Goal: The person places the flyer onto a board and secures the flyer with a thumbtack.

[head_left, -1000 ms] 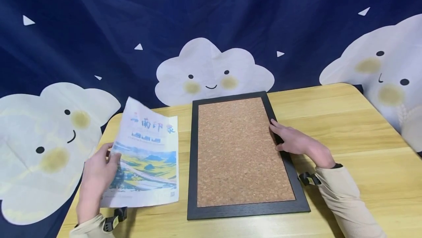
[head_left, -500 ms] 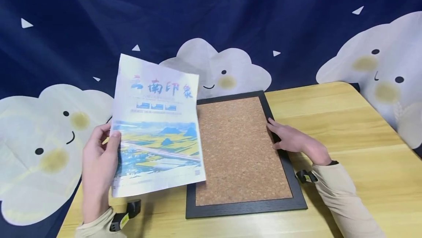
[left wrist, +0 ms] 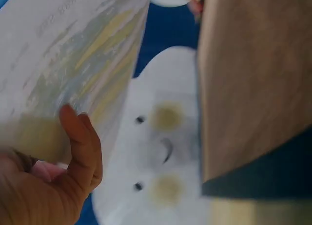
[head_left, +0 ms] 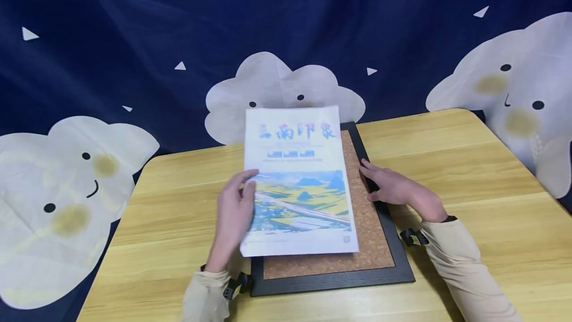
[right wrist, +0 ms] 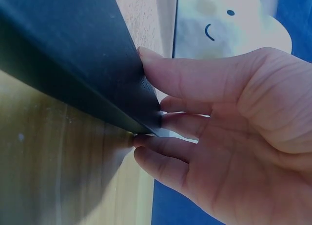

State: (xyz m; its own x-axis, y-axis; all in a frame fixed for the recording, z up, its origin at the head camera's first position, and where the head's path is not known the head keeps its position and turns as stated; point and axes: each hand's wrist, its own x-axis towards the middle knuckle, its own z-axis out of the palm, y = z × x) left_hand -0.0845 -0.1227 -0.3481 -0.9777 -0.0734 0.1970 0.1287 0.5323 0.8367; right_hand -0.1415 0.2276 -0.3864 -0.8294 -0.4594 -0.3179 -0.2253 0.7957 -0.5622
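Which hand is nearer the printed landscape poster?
Left. The left hand pinches the printed landscape poster at its left edge; the right hand rests on the black-framed cork board's right rim.

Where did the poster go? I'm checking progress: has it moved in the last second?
Yes. The poster moved rightward from the bare table onto the cork board.
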